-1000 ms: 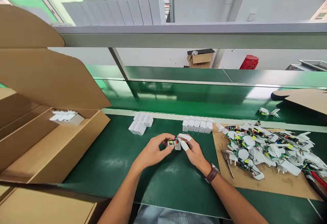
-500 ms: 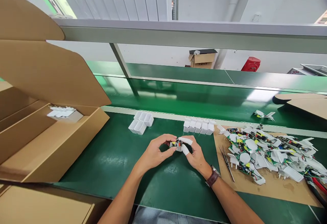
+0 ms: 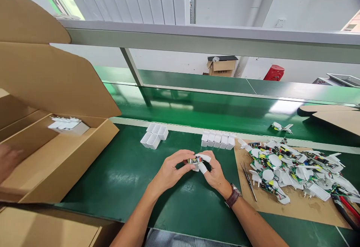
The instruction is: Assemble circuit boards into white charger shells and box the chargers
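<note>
Between my two hands, over the middle of the green work mat, is a small circuit board (image 3: 195, 160) with a white plastic part under it. My left hand (image 3: 172, 166) pinches its left end with thumb and fingers. White covers wrap the thumb and forefinger of my right hand (image 3: 214, 169), which grips the right end. Beyond my hands stand two groups of white plastic cases, one group (image 3: 154, 136) to the left and a row (image 3: 218, 139) to the right. A heap of circuit boards with white plug housings (image 3: 292, 168) covers a cardboard sheet (image 3: 295, 210) at my right.
A large open cardboard box (image 3: 75, 160) stands at the left, holding a stack of white parts (image 3: 68, 124); another person's hand (image 3: 9, 162) is inside it. Tweezers (image 3: 249, 181) lie on the cardboard sheet. On the green conveyor belt (image 3: 197, 108) sits one board assembly (image 3: 282, 127).
Another person's hand has come into the box at the left. The board assembly on the belt has shifted left. My hands still hold the board, slightly turned.
</note>
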A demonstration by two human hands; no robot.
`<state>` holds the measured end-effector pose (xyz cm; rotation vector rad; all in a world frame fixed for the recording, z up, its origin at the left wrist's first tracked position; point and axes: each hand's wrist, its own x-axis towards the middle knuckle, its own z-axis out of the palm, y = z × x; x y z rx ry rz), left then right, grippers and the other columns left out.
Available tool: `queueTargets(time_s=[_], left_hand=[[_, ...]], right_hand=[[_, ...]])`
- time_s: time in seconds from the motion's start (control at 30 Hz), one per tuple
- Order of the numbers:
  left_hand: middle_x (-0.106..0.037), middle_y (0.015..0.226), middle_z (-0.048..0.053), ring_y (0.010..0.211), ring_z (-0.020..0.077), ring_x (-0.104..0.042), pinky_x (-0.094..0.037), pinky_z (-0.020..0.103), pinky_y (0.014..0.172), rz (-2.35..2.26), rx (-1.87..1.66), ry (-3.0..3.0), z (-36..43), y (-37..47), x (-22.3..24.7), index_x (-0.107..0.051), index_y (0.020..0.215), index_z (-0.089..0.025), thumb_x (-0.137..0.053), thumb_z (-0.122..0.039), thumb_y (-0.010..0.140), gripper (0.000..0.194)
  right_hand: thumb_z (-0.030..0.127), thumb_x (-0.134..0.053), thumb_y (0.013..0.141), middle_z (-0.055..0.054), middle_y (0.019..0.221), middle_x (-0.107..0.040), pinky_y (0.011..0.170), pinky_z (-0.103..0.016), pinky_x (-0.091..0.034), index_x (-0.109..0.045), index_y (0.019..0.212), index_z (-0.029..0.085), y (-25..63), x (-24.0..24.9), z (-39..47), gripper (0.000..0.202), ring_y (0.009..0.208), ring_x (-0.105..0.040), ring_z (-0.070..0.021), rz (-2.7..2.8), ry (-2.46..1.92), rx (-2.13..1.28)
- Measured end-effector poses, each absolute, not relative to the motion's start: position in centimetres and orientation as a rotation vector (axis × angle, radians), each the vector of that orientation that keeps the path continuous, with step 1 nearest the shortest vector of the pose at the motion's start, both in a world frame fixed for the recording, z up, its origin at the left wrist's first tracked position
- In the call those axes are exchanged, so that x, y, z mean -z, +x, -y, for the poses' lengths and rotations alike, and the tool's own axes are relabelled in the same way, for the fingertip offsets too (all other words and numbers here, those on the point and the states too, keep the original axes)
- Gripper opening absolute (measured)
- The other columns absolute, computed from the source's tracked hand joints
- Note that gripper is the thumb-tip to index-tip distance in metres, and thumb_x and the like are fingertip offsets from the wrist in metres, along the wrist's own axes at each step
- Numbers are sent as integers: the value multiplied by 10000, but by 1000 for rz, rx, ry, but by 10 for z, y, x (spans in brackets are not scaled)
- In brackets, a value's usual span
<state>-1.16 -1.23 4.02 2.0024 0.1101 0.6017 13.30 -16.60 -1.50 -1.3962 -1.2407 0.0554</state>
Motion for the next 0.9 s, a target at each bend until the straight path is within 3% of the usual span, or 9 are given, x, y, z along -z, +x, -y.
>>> queueTargets(time_s=[0.4, 0.7, 0.9], left_hand=[[-741, 1207, 101, 990, 208, -747, -653, 303, 782, -51, -715, 2047, 17, -24, -43, -763, 1164, -247, -720, -287, 945, 227], [-752, 1211, 91, 1064, 222, -743, -641, 367, 948, -23, -780, 2068, 21, -33, -53, -771, 1150, -252, -719, -288, 944, 215], [-780, 1159, 35, 1034, 208, -753, -625, 347, 990, -204, -848, 2041, 34, -37, -52, -785, 1123, -289, -712, -313, 942, 196]], right_hand=[[151, -574, 977, -85, 1138, -698, 909, -437, -558, -642, 1274, 271, 124, 9, 167, 327, 1055, -614, -240, 1291, -1377, 13], [143, -566, 973, -83, 1178, -711, 913, -467, -553, -618, 1331, 300, 117, -7, 170, 394, 1061, -623, -253, 1324, -1353, 97], [172, -591, 942, -81, 1115, -730, 909, -484, -558, -608, 1305, 293, 108, -24, 184, 384, 996, -663, -250, 1304, -1454, 251]])
